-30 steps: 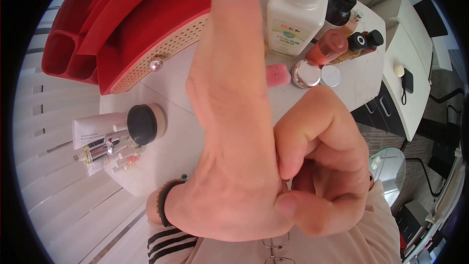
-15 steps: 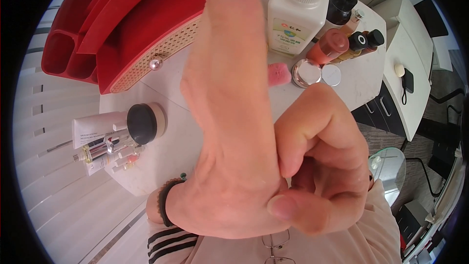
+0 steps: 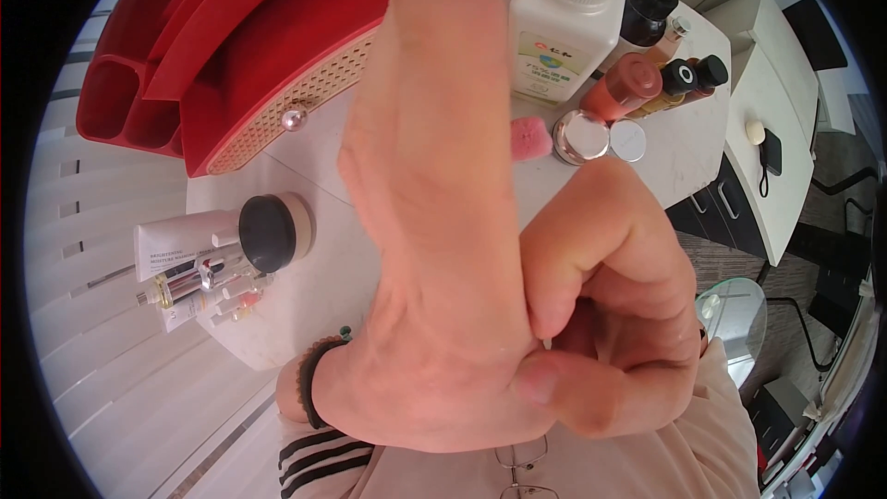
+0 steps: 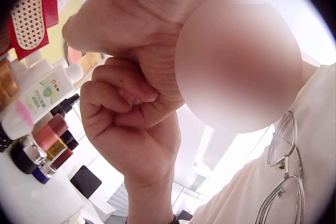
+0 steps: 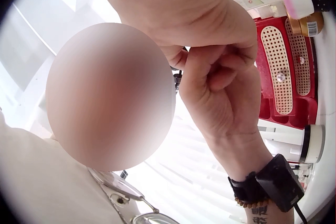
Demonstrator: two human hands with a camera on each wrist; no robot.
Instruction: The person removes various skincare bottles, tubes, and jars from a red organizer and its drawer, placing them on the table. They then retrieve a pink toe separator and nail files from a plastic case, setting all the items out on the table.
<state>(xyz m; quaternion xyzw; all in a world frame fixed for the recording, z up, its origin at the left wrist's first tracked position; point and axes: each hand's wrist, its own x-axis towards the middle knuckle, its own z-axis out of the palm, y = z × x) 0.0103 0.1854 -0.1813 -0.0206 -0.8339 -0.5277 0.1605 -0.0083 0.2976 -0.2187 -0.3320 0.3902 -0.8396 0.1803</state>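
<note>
- Right hand (image 3: 614, 305): fingers curled, thumb touching the left hand (image 3: 443, 342), before the shirt (image 3: 647, 467); what either grips, I can't tell.
- Around them: capped white bottle (image 3: 565, 32), red organizer (image 3: 277, 42), black-lidded jar (image 3: 268, 234).
- Tabletop (image 3: 337, 282) shows between jar and left hand.

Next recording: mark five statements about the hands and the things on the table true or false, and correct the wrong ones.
1. The right hand has curled fingers. True.
2. The two hands are wide apart. False: the left hand and right hand are close together.
3. The organizer is blue. False: the organizer is red.
4. A white bottle stands beside a black-topped spray bottle. True.
5. The left wrist is bare. False: it wears a dark band.
</note>
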